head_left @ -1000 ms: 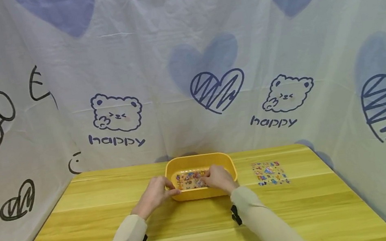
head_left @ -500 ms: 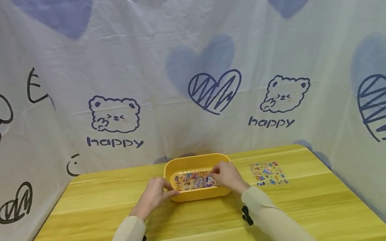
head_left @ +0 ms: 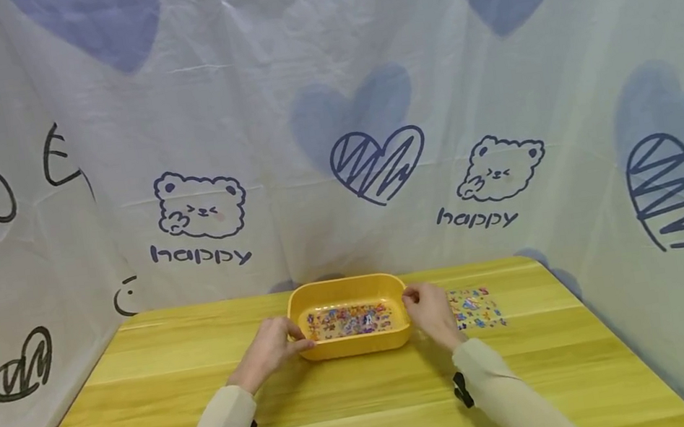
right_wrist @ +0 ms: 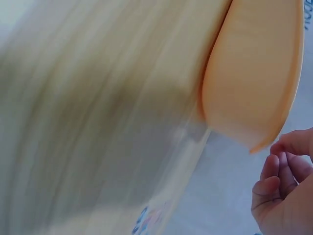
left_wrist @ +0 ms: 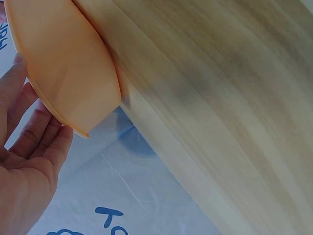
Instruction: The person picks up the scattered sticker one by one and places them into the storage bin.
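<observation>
A yellow plastic tub [head_left: 355,346] stands near the back of the table. Small colourful pieces or printed stickers [head_left: 347,321] cover its floor. At the tub's left front corner my left hand [head_left: 272,347] grips the rim, thumb at the front and fingers round the outside, as the left wrist view [left_wrist: 36,142] also shows. My right hand [head_left: 431,314] is at the tub's right end with curled fingers. In the right wrist view its thumb and index fingertips [right_wrist: 279,147] meet right by the rim; I cannot tell whether they pinch anything.
A clear sheet with small colourful stickers [head_left: 478,307] lies on the table right of the tub, partly behind my right hand. The wooden table [head_left: 345,424] ends at the back against a hanging white cloth [head_left: 276,120] with hearts and bears; more cloth hangs at both sides.
My right hand has moved right, from over the stickers inside the tub to the tub's right end. The left hand keeps its grip on the left front rim. The view has shifted slightly.
</observation>
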Demonstrator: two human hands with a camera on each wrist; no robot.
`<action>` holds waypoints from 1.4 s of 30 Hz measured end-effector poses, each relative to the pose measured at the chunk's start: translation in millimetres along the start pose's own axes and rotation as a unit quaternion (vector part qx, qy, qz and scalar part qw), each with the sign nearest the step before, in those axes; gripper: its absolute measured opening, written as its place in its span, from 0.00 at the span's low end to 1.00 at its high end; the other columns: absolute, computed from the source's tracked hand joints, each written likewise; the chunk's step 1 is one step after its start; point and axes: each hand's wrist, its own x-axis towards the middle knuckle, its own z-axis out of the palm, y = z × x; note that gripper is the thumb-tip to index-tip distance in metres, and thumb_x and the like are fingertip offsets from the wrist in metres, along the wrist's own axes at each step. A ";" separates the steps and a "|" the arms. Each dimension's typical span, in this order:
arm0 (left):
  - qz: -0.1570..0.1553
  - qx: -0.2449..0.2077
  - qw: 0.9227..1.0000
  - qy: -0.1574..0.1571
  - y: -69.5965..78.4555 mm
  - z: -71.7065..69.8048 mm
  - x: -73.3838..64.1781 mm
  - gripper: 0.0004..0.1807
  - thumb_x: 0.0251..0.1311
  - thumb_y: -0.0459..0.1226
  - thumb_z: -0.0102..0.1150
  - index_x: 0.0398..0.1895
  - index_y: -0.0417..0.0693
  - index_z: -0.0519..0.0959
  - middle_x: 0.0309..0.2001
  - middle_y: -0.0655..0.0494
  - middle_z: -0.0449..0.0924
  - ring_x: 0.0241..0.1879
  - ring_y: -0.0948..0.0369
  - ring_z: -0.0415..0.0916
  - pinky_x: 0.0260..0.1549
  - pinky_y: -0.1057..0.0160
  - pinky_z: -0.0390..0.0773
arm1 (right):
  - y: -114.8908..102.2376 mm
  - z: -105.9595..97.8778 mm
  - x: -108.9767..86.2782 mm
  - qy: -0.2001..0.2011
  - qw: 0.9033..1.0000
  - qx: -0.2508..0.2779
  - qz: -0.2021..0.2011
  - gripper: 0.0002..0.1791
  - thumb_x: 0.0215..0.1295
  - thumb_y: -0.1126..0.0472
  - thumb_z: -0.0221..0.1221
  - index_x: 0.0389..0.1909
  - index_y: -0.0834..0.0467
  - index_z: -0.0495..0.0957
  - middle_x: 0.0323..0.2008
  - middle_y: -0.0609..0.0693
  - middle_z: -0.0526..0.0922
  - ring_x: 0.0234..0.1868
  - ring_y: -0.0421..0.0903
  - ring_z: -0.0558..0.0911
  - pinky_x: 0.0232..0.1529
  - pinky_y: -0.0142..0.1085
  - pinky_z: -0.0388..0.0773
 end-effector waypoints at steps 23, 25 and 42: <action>-0.006 0.007 1.000 0.004 2.2 0.0 -1.1 0.06 0.51 0.39 0.73 0.23 0.49 0.86 0.26 0.58 0.85 0.25 0.64 0.74 0.24 0.67 0.75 | 112.1 -76.7 -14.6 -0.054 0.989 -0.120 0.072 0.11 0.60 0.66 0.58 0.19 0.60 0.79 0.18 0.50 0.78 0.20 0.45 0.70 0.23 0.36 0.65; -0.003 0.007 1.000 0.004 2.7 -0.4 -1.0 0.05 0.51 0.39 0.73 0.23 0.49 0.86 0.26 0.58 0.85 0.25 0.64 0.74 0.24 0.67 0.75 | 117.3 -79.0 -14.7 -0.054 0.987 -0.122 0.090 0.14 0.61 0.65 0.59 0.16 0.58 0.75 0.15 0.49 0.73 0.18 0.45 0.67 0.23 0.36 0.64; 0.001 0.009 1.000 -0.001 2.5 -0.1 -0.9 0.05 0.51 0.39 0.72 0.23 0.50 0.86 0.28 0.57 0.86 0.28 0.65 0.76 0.29 0.67 0.78 | 118.4 -81.3 -16.1 -0.085 0.963 -0.189 0.173 0.23 0.61 0.45 0.64 0.22 0.60 0.70 0.16 0.50 0.63 0.18 0.46 0.66 0.18 0.36 0.60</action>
